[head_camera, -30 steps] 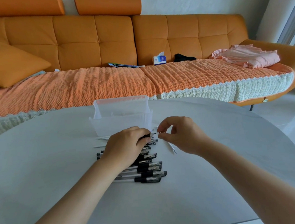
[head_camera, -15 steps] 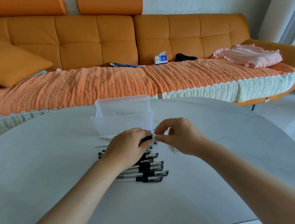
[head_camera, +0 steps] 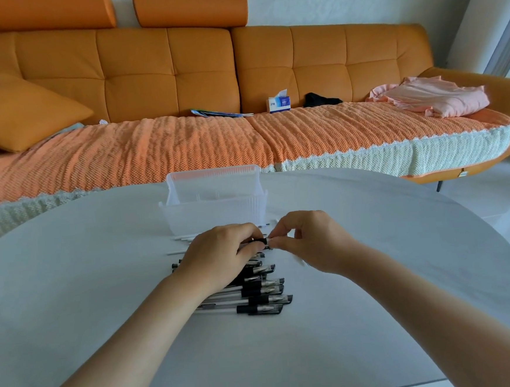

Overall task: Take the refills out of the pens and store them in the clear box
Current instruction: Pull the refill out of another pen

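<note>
Several black-capped clear pens (head_camera: 257, 291) lie in a row on the grey table (head_camera: 103, 297). My left hand (head_camera: 219, 254) grips one pen (head_camera: 259, 242) by its black grip above the row. My right hand (head_camera: 309, 241) pinches that pen's tip end with thumb and forefinger, right beside my left fingers. A thin white part sticks out below my right palm; what it is I cannot tell. The clear box (head_camera: 215, 210) stands just behind my hands, its lid upright at the back. A few thin white refills (head_camera: 181, 245) lie on the table in front of the box.
Behind the table runs an orange sofa (head_camera: 238, 72) with a knitted cover. On it lie a tissue box (head_camera: 279, 102), papers, a black item and a pink garment (head_camera: 432, 100). The table's curved edge falls away at the right.
My right hand has moved left until its fingertips meet the pen held by my left hand. The row of pens and the box have not moved.
</note>
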Available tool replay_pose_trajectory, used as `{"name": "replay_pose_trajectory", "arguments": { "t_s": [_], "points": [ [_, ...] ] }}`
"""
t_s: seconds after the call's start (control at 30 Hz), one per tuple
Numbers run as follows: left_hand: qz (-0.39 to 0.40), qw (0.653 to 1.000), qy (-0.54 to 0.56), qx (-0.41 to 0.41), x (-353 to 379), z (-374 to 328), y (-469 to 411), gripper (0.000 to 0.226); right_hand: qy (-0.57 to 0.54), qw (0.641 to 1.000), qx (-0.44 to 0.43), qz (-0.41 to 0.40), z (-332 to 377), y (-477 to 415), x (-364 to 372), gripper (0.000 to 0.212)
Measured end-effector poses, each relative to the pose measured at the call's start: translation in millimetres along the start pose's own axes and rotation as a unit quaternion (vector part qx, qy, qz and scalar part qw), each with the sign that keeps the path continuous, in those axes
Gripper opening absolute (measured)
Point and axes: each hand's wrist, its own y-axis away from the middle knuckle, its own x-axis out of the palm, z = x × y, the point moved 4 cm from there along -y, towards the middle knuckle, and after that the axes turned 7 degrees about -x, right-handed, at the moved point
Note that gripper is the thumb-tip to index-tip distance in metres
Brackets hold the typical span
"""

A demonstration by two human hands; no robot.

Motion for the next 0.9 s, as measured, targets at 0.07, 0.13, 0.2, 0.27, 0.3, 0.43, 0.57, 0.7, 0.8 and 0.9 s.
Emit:
{"name": "replay_pose_trajectory", "arguments": {
  "t_s": [0.07,0.13,0.2,0.27,0.3,0.43,0.57,0.7,0.8,0.9],
  "points": [
    [-0.002,1.000,0.003,0.002,0.2,0.4,-0.1,0.013,0.030,1.000,0.003,0.003,-0.8,0.2,1.2,0.014],
    [-0.005,1.000,0.001,0.006,0.2,0.4,-0.6,0.013,0.058,0.998,-0.006,0.013,-0.4,0.6,2.4,0.022],
    [-0.011,1.000,0.000,0.011,-1.0,-0.5,-1.0,0.013,0.067,0.997,-0.024,0.008,0.8,0.7,1.5,0.021],
    [-0.015,1.000,0.006,0.012,-1.9,-0.9,-1.1,0.013,0.072,0.997,-0.038,0.000,1.1,0.0,-0.5,0.011],
    [-0.017,1.000,0.007,0.013,-2.1,-0.8,-0.9,0.013,0.071,0.997,-0.039,0.003,1.2,-0.4,-0.8,0.007],
    [-0.023,1.000,0.004,0.017,-1.3,-0.6,0.1,0.008,0.049,0.998,-0.018,0.032,-3.3,-0.7,1.5,0.023],
    [-0.021,1.000,-0.002,0.012,-0.2,-2.1,0.0,0.008,0.058,0.997,-0.004,0.041,-5.5,1.5,0.0,0.027],
    [-0.025,0.999,0.015,0.016,0.7,-2.1,-0.9,0.010,0.064,0.997,-0.025,0.027,-0.4,0.1,-3.3,0.013],
    [-0.016,0.999,0.024,0.033,3.9,-2.3,-3.7,0.010,0.038,0.998,0.004,0.055,-1.4,1.8,-3.7,0.015],
    [-0.002,0.999,0.029,0.037,7.0,-3.0,-5.4,0.013,0.013,0.998,0.022,0.055,-3.9,4.3,-4.6,0.028]
  ]
}}
